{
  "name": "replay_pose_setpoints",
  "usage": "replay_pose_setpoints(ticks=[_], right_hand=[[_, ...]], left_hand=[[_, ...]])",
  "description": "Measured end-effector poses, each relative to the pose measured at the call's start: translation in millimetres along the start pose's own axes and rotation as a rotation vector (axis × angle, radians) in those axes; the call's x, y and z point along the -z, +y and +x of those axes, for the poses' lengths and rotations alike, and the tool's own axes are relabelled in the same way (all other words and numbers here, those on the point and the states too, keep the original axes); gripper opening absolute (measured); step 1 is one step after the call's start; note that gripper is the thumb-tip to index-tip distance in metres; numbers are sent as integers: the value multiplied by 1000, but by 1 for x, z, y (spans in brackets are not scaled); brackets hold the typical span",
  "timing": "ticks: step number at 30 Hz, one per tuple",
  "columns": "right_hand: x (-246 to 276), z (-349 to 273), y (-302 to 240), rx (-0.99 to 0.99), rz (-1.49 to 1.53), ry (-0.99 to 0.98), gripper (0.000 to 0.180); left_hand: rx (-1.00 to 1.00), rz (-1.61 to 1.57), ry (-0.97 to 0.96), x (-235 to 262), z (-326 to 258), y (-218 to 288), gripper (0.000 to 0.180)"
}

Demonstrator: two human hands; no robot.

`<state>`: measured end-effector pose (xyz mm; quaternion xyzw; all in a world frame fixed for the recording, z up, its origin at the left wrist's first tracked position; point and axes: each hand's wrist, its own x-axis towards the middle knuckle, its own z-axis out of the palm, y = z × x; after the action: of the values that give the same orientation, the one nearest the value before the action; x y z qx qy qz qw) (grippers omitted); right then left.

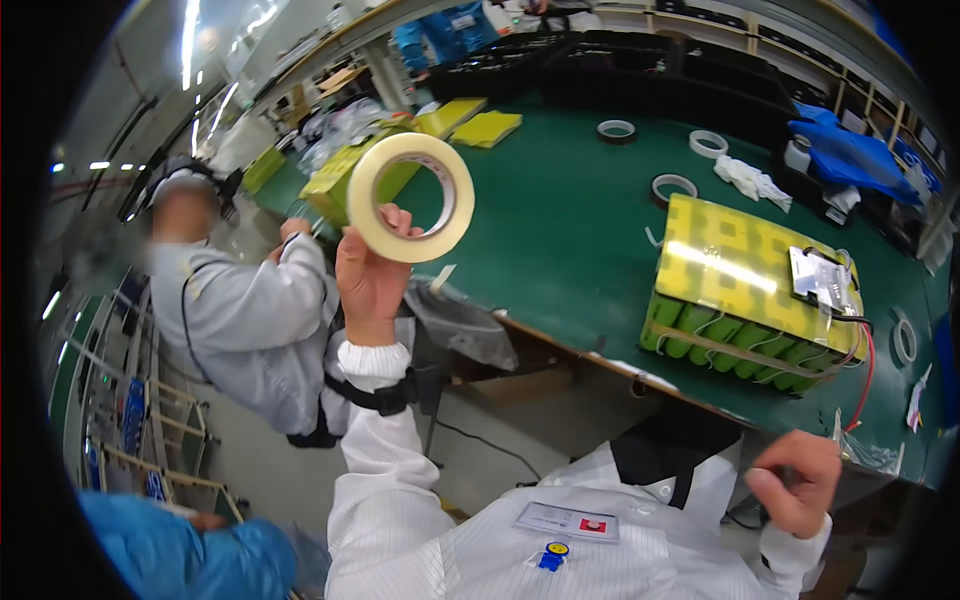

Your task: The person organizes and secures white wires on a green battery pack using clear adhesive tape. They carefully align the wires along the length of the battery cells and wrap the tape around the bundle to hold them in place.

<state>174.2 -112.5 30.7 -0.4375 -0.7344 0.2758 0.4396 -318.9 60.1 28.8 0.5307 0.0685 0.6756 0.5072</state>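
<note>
My left hand is raised and grips a wide roll of cream-coloured tape by its lower rim. Its fingers reach through the core while the thumb stays outside. Below the table's front edge at the right is my right hand, empty, with fingers loosely curled and the thumb apart from them. Just beyond it a battery pack lies on the green table. Yellow sheet covers the pack's top, green cells line its near side, and red and black wires come from its right end.
Several other tape rolls lie about, one dark roll far back and a white roll beside a crumpled white cloth. Black trays line the back. At left, a co-worker in grey stands at the table near yellow-green packs.
</note>
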Motion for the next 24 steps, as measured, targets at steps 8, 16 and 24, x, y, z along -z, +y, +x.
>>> replay_pose_setpoints(ticks=[8, 16, 24], right_hand=[[-103, 56, -22, 322, 233, -579, 14], [-121, 76, -54, 150, 645, -227, 71], [-72, 45, 17, 28, 1302, 15, 54]], left_hand=[[-409, -223, 194, -79, -89, 36, 41], [-532, 1873, -169, -160, -124, 1, 29], [-649, 1153, -384, -207, -113, -53, 24]])
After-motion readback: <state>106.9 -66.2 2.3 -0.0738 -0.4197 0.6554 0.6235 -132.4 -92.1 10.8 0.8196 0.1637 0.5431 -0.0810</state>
